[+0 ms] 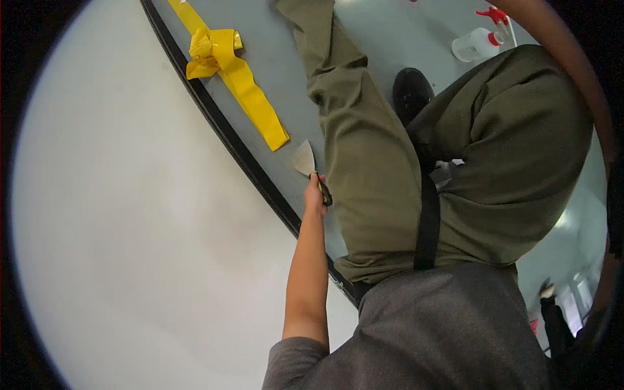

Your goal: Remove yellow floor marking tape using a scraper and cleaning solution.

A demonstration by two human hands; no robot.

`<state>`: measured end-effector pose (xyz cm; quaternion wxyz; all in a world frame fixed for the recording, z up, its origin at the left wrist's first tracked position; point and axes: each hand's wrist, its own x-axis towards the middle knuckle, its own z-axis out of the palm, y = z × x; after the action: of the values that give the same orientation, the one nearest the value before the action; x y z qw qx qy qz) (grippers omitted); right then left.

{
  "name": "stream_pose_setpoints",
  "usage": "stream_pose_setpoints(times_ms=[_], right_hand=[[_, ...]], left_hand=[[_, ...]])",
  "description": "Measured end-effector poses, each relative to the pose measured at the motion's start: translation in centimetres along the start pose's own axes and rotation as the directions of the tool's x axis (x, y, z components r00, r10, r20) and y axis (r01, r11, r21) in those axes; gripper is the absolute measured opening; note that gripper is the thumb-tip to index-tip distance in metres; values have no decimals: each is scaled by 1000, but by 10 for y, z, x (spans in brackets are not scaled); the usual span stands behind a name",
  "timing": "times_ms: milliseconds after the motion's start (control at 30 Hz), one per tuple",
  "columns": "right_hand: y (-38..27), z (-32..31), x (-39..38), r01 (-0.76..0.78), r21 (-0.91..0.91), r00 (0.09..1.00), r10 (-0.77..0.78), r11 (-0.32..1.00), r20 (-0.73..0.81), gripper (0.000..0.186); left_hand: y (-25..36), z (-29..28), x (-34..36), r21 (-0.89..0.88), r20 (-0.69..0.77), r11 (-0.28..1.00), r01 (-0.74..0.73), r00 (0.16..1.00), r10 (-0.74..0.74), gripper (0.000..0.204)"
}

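My left hand [314, 195] is closed around the black handle of a putty knife [303, 158]. Its wide metal blade points away from me, just above the grey floor beside my outstretched leg. Just past the blade lies a strip of yellow floor tape [250, 97], with a crumpled, folded clump partway along it. Whether the blade touches the floor, I cannot tell. My right hand is not in view.
A white wall [130, 195] with a black baseboard [221, 127] runs along my left. At the upper right, a translucent bottle with a red top [473, 45] rests by a red spray trigger [495, 15]. Another person's dark-clothed leg [556, 322] shows at lower right.
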<state>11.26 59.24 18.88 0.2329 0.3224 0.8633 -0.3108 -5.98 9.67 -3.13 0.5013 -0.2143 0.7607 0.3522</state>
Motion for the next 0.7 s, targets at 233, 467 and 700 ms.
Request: stream_pose_setpoints(times_ms=[233,467,700], right_hand=[[9,-5,-22,-143,-62,990,143,988,-9,46],[0,-5,0,-91,34,996,91,995,-21,46],[14,0,-10,-117,-4,993,117,993,-33,44]], left_hand=[[60,-4,28,75,165,997,-3,986,-9,34],[19,-35,8,100,91,993,-60,995,51,41],[79,-25,4,173,9,981,-87,996,87,37]])
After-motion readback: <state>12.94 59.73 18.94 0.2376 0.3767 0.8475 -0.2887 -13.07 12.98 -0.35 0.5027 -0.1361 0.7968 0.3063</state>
